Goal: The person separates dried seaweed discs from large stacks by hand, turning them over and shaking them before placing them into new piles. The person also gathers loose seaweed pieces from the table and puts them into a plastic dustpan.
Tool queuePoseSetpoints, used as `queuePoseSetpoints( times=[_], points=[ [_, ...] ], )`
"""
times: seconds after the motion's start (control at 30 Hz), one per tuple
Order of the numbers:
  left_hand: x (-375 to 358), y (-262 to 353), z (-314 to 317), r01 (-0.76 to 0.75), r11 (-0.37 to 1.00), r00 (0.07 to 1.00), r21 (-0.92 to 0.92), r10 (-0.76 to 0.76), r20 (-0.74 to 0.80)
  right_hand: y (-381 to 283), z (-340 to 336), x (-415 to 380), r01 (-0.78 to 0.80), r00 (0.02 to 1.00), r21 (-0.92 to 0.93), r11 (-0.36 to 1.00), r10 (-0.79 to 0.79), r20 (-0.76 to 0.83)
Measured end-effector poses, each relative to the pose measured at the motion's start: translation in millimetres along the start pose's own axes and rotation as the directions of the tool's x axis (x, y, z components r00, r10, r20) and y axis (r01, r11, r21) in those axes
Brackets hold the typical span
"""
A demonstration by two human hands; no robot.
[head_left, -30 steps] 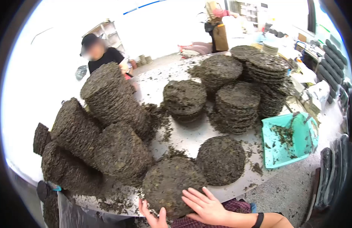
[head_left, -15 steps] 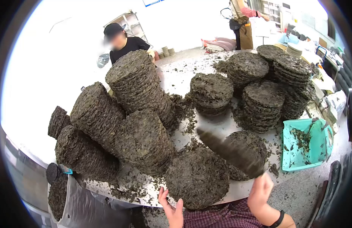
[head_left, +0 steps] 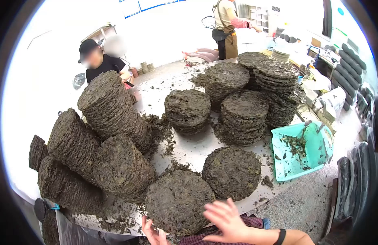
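A stack of round, dark dried seaweed cakes [head_left: 178, 202] sits at the table's near edge, directly in front of me. At its lower left side is my left hand [head_left: 154, 234], fingers apart and partly cut off by the frame's bottom. My right hand [head_left: 225, 220] is spread open with nothing in it, at the lower right rim of the same stack; whether it touches cannot be told. Just beyond it lies another round seaweed cake pile [head_left: 232, 173], its flat top facing me.
Leaning seaweed stacks [head_left: 109, 112] fill the table's left side; upright stacks [head_left: 244, 116] stand at the back right. A turquoise scoop-shaped bin [head_left: 283, 167] holds loose flakes. One person [head_left: 111, 65] is at the far left, another [head_left: 225, 28] at the back. Crumbs litter the white table [head_left: 189, 149].
My right hand held up a dark seaweed cake, blurred by motion; now it is empty and spread beside the front stack. The view has turned right, shifting everything left.
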State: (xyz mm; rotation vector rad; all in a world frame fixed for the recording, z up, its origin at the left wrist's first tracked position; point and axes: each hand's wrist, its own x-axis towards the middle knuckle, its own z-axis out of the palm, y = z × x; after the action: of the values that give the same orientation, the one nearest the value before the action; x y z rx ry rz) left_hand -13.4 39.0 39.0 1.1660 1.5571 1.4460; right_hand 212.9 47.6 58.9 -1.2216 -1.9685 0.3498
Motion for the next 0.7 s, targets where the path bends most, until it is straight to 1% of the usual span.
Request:
queuePoseSetpoints(
  times=[0.03,0.07,0.1,0.13,0.17,0.2,0.23,0.27,0.3,0.33,0.37,0.4,0.43,0.47,0.5,0.53,0.6,0.63,0.67,0.7],
  points=[
    [-1,4,-2,0.001,1.000,0.999,0.023,-0.002,0.037,-1,7,0,0.054,0.996,0.026,0.998,-0.056,0.071],
    [0,3,-1,-0.006,1.000,0.999,0.025,0.005,0.037,-1,14,1,0.110,0.983,0.060,0.992,-0.118,0.141],
    [0,2,-1,-0.129,0.991,0.991,0.033,0.127,0.046,-4,19,7,0.124,0.980,0.044,0.991,-0.129,0.154],
    [0,-2,-3,-0.248,0.968,0.968,0.045,0.246,0.053,1,26,8,0.175,0.968,0.019,0.984,-0.176,0.180],
    [-1,-9,-9,-0.296,0.953,0.951,0.064,0.287,0.113,2,28,10,0.148,0.971,0.052,0.988,-0.155,0.182],
    [-2,-14,-10,-0.221,0.974,0.966,-0.050,0.226,0.124,3,30,9,0.117,0.974,0.086,0.989,-0.132,0.187],
    [0,-8,-6,-0.276,0.960,0.955,0.047,0.268,0.130,4,24,14,0.118,0.981,0.086,0.989,-0.129,0.143],
    [2,-1,-2,-0.328,0.935,0.940,0.139,0.308,0.144,3,11,22,0.057,0.997,0.116,0.992,-0.063,0.048],
    [2,-5,0,-0.239,0.954,0.967,0.183,0.216,0.135,9,2,25,0.018,0.996,0.180,0.983,-0.002,-0.093],
    [6,-13,1,-0.222,0.951,0.971,0.216,0.195,0.140,12,-12,27,0.011,0.972,0.227,0.974,0.043,-0.229],
    [7,-19,6,-0.180,0.960,0.982,0.213,0.162,0.100,18,-22,28,-0.045,0.919,0.297,0.954,0.156,-0.361],
    [9,-24,10,-0.137,0.968,0.990,0.208,0.127,0.060,21,-20,18,-0.249,0.761,0.421,0.872,0.445,-0.472],
    [11,-29,10,-0.136,0.969,0.990,0.206,0.126,0.060,37,-29,5,-0.329,0.696,0.565,0.757,0.599,-0.397],
    [13,-37,10,-0.118,0.960,0.993,0.255,0.107,0.059,50,-34,8,-0.278,0.614,0.685,0.674,0.673,-0.413],
    [15,-45,8,-0.101,0.947,0.995,0.304,0.087,0.057,67,-35,5,-0.235,0.489,0.863,0.447,0.822,-0.293],
    [17,-56,7,-0.104,0.949,0.994,0.297,0.091,0.055,70,-37,9,-0.295,0.320,0.879,0.375,0.905,-0.279],
    [15,-77,1,-0.094,0.929,0.996,0.359,0.083,0.045,101,-24,-13,-0.334,0.357,0.720,0.609,0.788,-0.501],
    [17,-71,3,-0.100,0.928,0.995,0.359,0.091,0.043,98,-24,-18,-0.376,0.466,0.610,0.698,0.711,-0.526],
    [17,-62,2,-0.023,0.933,0.998,0.360,-0.003,0.070,92,-28,-24,-0.404,0.571,0.486,0.775,0.629,-0.528],
    [14,-70,0,0.037,0.937,0.998,0.348,-0.054,0.041,81,-30,-29,-0.448,0.733,0.244,0.860,0.510,-0.450]
  ],
)
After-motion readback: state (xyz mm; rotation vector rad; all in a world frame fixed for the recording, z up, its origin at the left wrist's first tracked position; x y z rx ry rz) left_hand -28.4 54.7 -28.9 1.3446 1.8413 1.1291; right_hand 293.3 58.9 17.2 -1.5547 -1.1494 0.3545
